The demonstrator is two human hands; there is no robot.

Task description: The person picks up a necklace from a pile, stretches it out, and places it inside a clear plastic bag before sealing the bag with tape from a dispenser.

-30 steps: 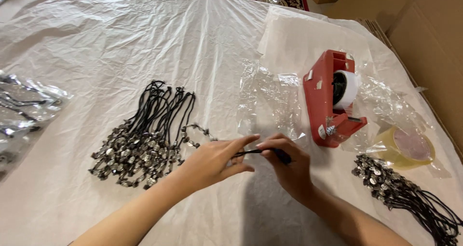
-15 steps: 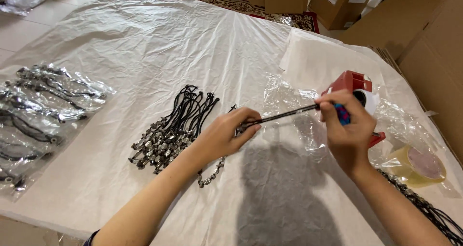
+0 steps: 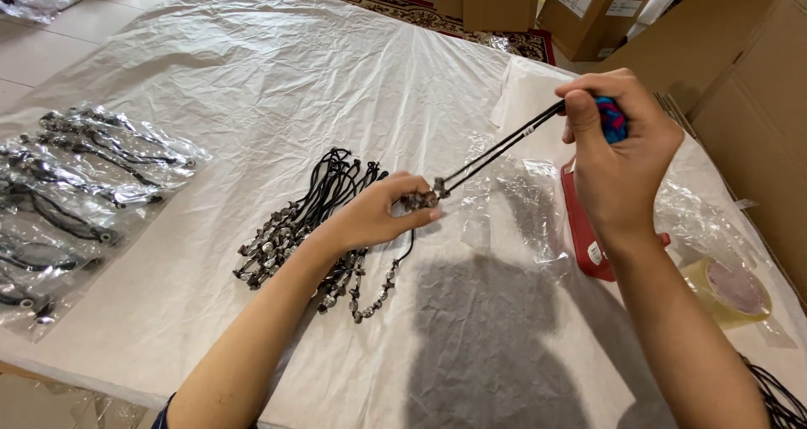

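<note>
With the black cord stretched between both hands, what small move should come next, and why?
Probably lower the cord toward the clear bags under it: the left hand pinches the beaded end, the right hand holds the other end taut.

Your two bare forearms, no watch or rings showing, left hand (image 3: 382, 215), right hand (image 3: 618, 156), dark sleeve edge (image 3: 166, 410) at your left elbow

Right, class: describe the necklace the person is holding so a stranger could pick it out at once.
Start at the white plastic sheet over the table. Just right of the loose pile of necklaces, one necklace is stretched taut between the left hand and raised right hand. It alone is off the sheet.
</note>
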